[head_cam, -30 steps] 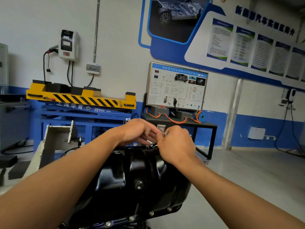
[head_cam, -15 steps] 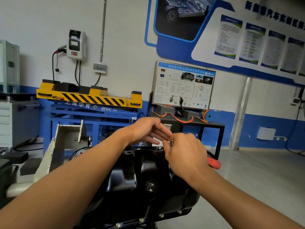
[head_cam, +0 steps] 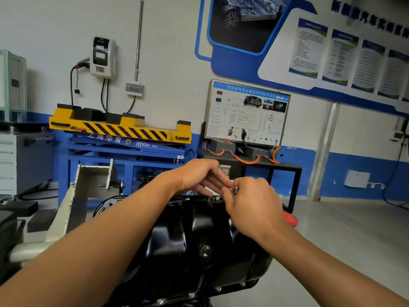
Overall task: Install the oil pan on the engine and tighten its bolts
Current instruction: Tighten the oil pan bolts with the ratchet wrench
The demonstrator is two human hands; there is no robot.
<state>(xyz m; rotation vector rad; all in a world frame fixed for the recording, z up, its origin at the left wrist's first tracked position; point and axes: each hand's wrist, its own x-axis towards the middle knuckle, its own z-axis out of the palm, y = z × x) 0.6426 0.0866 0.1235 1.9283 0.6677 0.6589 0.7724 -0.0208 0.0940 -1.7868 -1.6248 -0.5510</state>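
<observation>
The black oil pan [head_cam: 188, 240] sits on the engine in front of me, with several bolts [head_cam: 191, 294] along its near flange. Over the pan's far edge, my right hand [head_cam: 254, 207] pinches a small silver bolt [head_cam: 235, 190] between thumb and fingertips. My left hand [head_cam: 202, 177] hovers just left of it, fingers extended toward the same spot and touching the right hand's fingertips. More bolt heads [head_cam: 215, 198] show on the far flange below the fingers. A red tool handle [head_cam: 290, 219] pokes out from behind my right wrist.
A white engine stand bracket [head_cam: 88, 191] rises at the left. Behind stand a yellow and blue lift table [head_cam: 124, 134], a grey drawer cabinet [head_cam: 13, 160] and a training board on a black table [head_cam: 247, 120]. Open grey floor [head_cam: 354, 240] lies to the right.
My view has shifted slightly left and down. The left hand's fingers have straightened out from the pinch while the right hand keeps the bolt at the pan's far edge.
</observation>
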